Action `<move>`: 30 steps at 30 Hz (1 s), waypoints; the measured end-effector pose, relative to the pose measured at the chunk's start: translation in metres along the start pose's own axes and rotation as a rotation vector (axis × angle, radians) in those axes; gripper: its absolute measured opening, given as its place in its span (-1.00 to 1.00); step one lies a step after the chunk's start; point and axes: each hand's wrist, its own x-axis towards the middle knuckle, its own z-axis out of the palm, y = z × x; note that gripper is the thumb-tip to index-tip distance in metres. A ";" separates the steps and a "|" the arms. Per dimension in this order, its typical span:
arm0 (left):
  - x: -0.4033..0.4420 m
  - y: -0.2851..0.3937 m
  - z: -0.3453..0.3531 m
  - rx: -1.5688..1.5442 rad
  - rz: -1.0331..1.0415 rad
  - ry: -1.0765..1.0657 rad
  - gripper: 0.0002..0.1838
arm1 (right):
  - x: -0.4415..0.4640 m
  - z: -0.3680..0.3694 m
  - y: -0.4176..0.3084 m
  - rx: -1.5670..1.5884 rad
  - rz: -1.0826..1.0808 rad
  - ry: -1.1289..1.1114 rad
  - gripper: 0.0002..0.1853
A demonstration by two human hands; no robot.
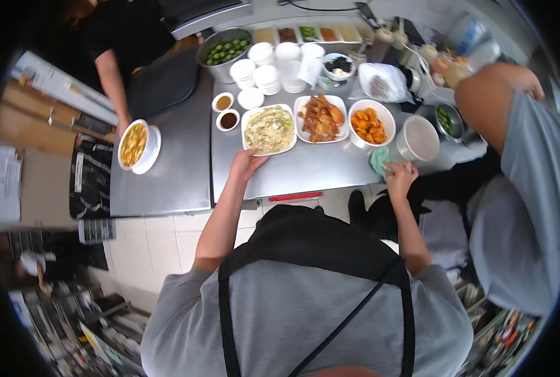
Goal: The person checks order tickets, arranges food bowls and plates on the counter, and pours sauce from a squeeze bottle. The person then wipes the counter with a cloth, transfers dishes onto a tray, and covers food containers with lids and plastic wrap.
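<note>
Near the front edge of the bench (280,179), our left hand (248,165) is touching the near rim of the rice dish (286,107); whether it is gripping, we cannot tell. Our right hand (402,178) is pinching a green cloth (379,162). Pulling by 1 side, we could be spilling rice.

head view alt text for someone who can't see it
A person's left hand touches a white tray of what looks like rice on a steel counter, while the right hand holds a green cloth. Browned meat and orange food sit alongside; a co-worker's hand is at a bowl.
</note>
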 end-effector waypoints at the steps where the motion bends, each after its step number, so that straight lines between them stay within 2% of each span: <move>1: -0.003 0.001 0.004 -0.019 0.026 0.040 -0.66 | 0.000 -0.001 -0.006 0.054 0.009 -0.047 -0.74; 3: -0.013 0.004 0.005 0.016 0.002 0.126 -0.63 | 0.001 0.000 -0.024 0.146 -0.025 -0.115 -0.73; 5: -0.031 0.011 -0.010 -0.073 0.026 0.161 -0.62 | 0.003 -0.001 -0.042 0.256 0.166 -0.156 -0.60; 8: -0.059 0.027 -0.050 -0.134 0.029 0.172 -0.57 | 0.005 0.003 -0.054 0.296 0.128 -0.149 -0.48; 9: -0.064 0.032 -0.072 -0.160 0.059 0.217 -0.57 | 0.007 0.001 -0.058 0.287 0.122 -0.138 -0.59; 12: -0.072 0.056 -0.128 -0.182 0.164 0.321 -0.59 | 0.008 0.006 -0.057 0.229 0.038 -0.159 -0.69; 15: -0.049 0.072 -0.188 -0.261 0.169 0.457 -0.61 | 0.011 0.008 -0.061 0.276 0.039 -0.149 -0.76; 20: -0.010 0.079 -0.219 -0.416 0.215 0.488 -0.61 | 0.021 0.001 -0.067 0.322 0.116 -0.130 -0.77; 22: -0.003 0.080 -0.208 -0.635 0.366 0.475 -0.59 | 0.020 -0.001 -0.068 0.322 0.173 -0.140 -0.79; 23: 0.002 0.072 -0.198 -0.545 0.399 0.563 -0.60 | 0.020 0.000 -0.067 0.328 0.174 -0.134 -0.82; 25: 0.024 0.044 -0.180 -0.393 0.231 0.424 -0.72 | 0.019 -0.002 -0.069 0.329 0.180 -0.123 -0.84; 26: 0.039 0.020 -0.159 -0.292 0.230 0.161 -0.82 | 0.020 -0.005 -0.074 0.403 0.224 -0.125 -0.84; 28: 0.027 0.003 -0.051 0.024 0.157 -0.074 -0.68 | 0.018 -0.004 -0.078 0.472 0.273 -0.129 -0.83; 29: 0.024 -0.006 -0.008 0.083 0.015 -0.111 -0.53 | 0.015 0.001 -0.078 0.606 0.319 -0.117 -0.81; 30: 0.020 -0.012 0.029 0.128 -0.047 -0.195 -0.50 | 0.012 0.007 -0.075 0.739 0.363 -0.101 -0.80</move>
